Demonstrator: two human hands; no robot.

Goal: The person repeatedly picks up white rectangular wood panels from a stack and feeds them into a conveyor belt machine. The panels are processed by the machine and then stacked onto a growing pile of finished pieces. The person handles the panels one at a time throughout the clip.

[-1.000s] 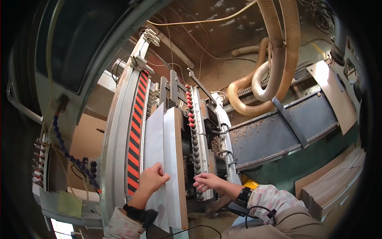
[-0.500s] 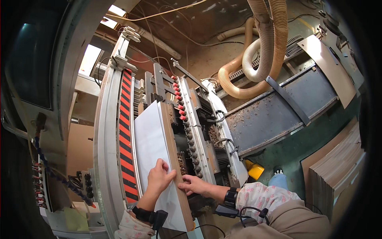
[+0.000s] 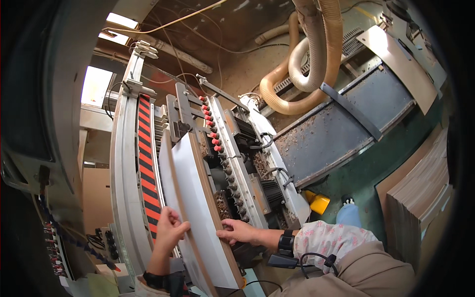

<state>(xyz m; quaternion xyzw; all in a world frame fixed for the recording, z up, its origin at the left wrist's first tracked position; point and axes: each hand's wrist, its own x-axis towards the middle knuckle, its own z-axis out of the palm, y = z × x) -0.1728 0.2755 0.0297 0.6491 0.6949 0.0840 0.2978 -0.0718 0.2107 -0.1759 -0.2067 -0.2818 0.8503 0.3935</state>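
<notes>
A long white board (image 3: 198,208) with brown edges lies on the bed of a woodworking machine (image 3: 237,148), one end lifted toward me. My left hand (image 3: 169,229) grips the board's left edge, fingers curled over it. On the brown right edge, beside the machine's row of red-capped drill heads (image 3: 213,131), my right hand (image 3: 238,231) holds the board with the thumb on top. A second white board (image 3: 167,173) shows underneath on the left.
A red and black striped guard bar (image 3: 146,163) runs along the machine's left side. Flexible beige dust hoses (image 3: 302,54) hang above. A chip-covered conveyor (image 3: 336,128) lies to the right. Stacked panels (image 3: 420,193) stand at far right, a yellow object (image 3: 319,202) on the green floor.
The board has come toward me and its near end has risen off the bed. Both hands have slid down along its edges and stayed on it.
</notes>
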